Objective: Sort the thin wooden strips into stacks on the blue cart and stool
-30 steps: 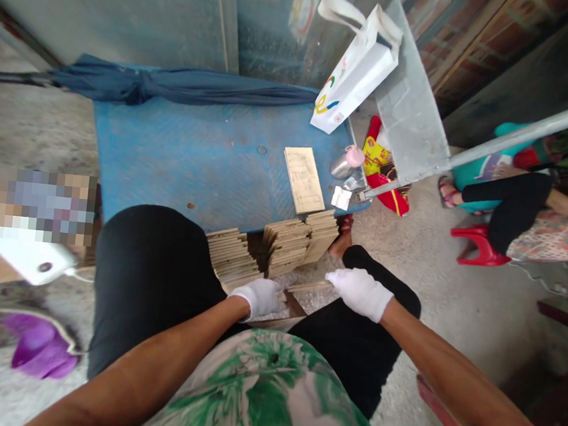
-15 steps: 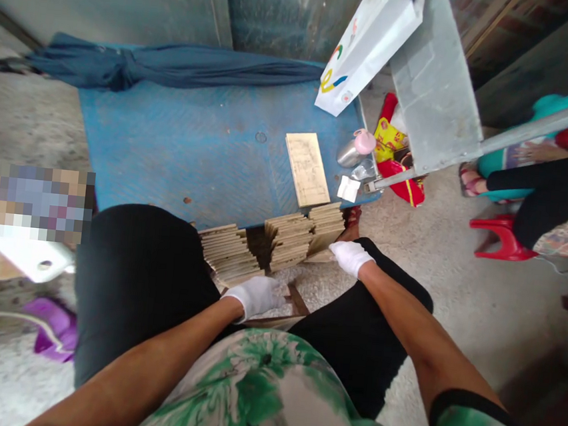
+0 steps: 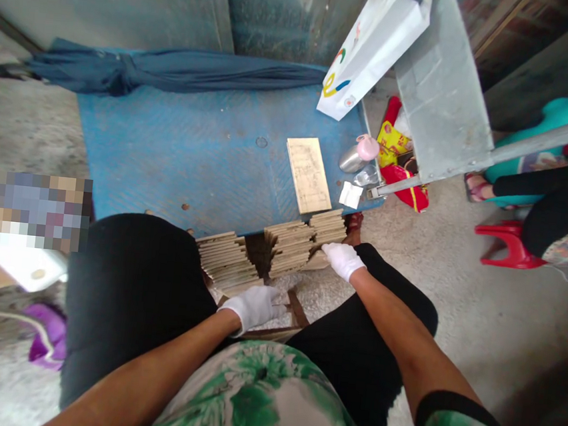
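Note:
Both my hands wear white gloves. My left hand (image 3: 253, 306) rests low between my knees on a brown wooden frame (image 3: 294, 311), its fingers curled over the frame's edge. My right hand (image 3: 342, 259) reaches forward and touches the near end of a leaning row of thin tan wooden boards (image 3: 301, 239), fingers bent onto the boards. A second row of the same boards (image 3: 225, 259) leans by my left knee. A single flat board (image 3: 308, 174) lies on the blue platform (image 3: 179, 156).
A folded dark blue umbrella (image 3: 177, 69) lies along the platform's far edge. A white paper bag (image 3: 368, 43), a pink-capped bottle (image 3: 357, 153) and red and yellow packets (image 3: 399, 164) are at the right. Another person sits by a red stool (image 3: 506, 244). A purple item (image 3: 48, 341) lies at left.
My right hand has moved forward from above my knee to the boards' near end. My left hand has stayed on the frame. The view has tilted slightly.

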A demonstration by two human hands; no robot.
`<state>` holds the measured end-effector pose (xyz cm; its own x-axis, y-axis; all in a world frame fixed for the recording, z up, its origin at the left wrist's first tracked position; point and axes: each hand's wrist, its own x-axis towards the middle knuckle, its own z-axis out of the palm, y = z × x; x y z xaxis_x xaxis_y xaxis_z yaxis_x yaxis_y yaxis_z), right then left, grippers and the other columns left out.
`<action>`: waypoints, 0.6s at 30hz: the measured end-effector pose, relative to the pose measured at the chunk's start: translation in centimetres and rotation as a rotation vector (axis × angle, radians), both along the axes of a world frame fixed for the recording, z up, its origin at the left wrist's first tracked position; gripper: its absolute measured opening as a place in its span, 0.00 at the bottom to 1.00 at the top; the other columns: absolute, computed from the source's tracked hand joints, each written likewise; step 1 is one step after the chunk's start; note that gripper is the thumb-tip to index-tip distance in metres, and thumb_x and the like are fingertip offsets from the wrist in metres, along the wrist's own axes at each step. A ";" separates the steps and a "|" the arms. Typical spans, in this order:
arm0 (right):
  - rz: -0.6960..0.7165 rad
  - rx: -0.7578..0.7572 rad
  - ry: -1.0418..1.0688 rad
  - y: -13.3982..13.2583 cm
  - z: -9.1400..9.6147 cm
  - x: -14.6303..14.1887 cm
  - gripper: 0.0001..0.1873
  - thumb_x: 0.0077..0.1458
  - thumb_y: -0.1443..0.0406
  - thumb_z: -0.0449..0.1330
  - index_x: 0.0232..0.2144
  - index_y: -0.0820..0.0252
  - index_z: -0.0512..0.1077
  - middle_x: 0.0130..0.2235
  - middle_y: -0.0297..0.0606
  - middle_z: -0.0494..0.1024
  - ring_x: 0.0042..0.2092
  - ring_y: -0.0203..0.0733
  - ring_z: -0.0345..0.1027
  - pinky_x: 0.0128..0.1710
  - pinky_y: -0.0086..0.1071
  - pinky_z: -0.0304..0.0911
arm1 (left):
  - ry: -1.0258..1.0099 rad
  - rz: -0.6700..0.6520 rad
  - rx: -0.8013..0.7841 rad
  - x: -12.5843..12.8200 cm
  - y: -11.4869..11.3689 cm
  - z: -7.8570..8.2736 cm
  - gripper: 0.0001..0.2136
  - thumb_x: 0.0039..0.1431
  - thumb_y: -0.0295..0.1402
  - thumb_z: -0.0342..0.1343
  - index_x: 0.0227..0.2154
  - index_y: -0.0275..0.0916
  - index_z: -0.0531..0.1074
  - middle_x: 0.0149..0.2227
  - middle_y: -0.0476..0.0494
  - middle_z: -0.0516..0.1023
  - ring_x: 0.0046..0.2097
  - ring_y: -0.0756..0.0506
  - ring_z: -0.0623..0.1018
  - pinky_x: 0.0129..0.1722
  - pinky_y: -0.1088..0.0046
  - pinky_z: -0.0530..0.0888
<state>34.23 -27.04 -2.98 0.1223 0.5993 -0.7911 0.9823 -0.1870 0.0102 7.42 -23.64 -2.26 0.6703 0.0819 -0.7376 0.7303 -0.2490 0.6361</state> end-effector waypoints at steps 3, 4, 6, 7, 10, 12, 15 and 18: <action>0.002 0.073 -0.001 -0.2 0.5 0.1 0.18 0.65 0.63 0.47 0.52 0.58 0.70 0.51 0.47 0.75 0.51 0.48 0.70 0.51 0.35 0.62 | 0.002 0.002 0.004 0.1 0.0 0.3 0.20 0.59 0.41 0.52 0.46 0.33 0.75 0.47 0.29 0.78 0.48 0.34 0.77 0.45 0.65 0.70; -0.003 0.097 -0.004 -0.3 0.6 0.2 0.19 0.65 0.63 0.46 0.53 0.56 0.69 0.53 0.45 0.74 0.52 0.46 0.69 0.52 0.34 0.61 | -0.001 0.006 0.005 0.1 0.0 0.4 0.19 0.59 0.41 0.52 0.47 0.33 0.74 0.47 0.30 0.78 0.48 0.35 0.77 0.46 0.66 0.70; -0.020 0.147 -0.022 -0.4 0.8 0.4 0.21 0.66 0.62 0.44 0.56 0.54 0.67 0.56 0.42 0.72 0.54 0.45 0.68 0.55 0.33 0.60 | -0.006 0.008 0.018 0.1 0.0 0.7 0.19 0.59 0.39 0.52 0.46 0.32 0.75 0.46 0.30 0.78 0.47 0.35 0.77 0.45 0.66 0.70; -0.051 0.187 -0.032 -0.3 0.8 0.6 0.21 0.67 0.61 0.43 0.57 0.53 0.67 0.57 0.40 0.71 0.55 0.44 0.67 0.55 0.33 0.59 | -0.008 0.010 0.026 0.2 0.0 0.8 0.18 0.59 0.39 0.52 0.46 0.33 0.75 0.46 0.30 0.78 0.47 0.35 0.78 0.45 0.65 0.70; -0.235 0.379 -0.039 0.5 0.7 1.3 0.22 0.67 0.58 0.43 0.55 0.56 0.68 0.57 0.37 0.72 0.56 0.41 0.65 0.58 0.31 0.57 | -0.005 0.020 0.031 0.1 0.0 1.1 0.17 0.58 0.39 0.52 0.44 0.34 0.76 0.45 0.30 0.79 0.46 0.34 0.78 0.44 0.64 0.70; -0.402 0.494 -0.050 1.8 0.6 1.8 0.22 0.67 0.56 0.44 0.55 0.58 0.68 0.56 0.38 0.72 0.56 0.41 0.65 0.58 0.31 0.57 | -0.006 0.019 0.030 0.1 0.0 1.3 0.16 0.58 0.39 0.52 0.43 0.34 0.75 0.45 0.30 0.79 0.46 0.34 0.78 0.44 0.63 0.70; -0.567 0.544 -0.091 4.9 0.2 2.1 0.31 0.62 0.50 0.51 0.60 0.62 0.62 0.58 0.44 0.70 0.57 0.46 0.64 0.57 0.34 0.58 | -0.007 0.014 0.022 0.1 0.0 1.3 0.16 0.58 0.39 0.51 0.44 0.36 0.75 0.44 0.32 0.79 0.46 0.35 0.78 0.43 0.64 0.70; -0.573 0.564 -0.130 8.5 -0.6 1.6 0.49 0.52 0.45 0.59 0.64 0.72 0.52 0.62 0.56 0.61 0.63 0.53 0.55 0.60 0.37 0.54 | 0.026 0.029 0.007 -0.1 0.0 1.3 0.16 0.58 0.39 0.51 0.44 0.35 0.74 0.43 0.32 0.79 0.45 0.34 0.78 0.43 0.64 0.70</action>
<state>35.86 -18.58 -3.53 0.6008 0.7198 -0.3477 0.7300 -0.6713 -0.1285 7.35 -23.68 -0.96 0.6480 0.1066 -0.7541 0.7537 -0.2317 0.6150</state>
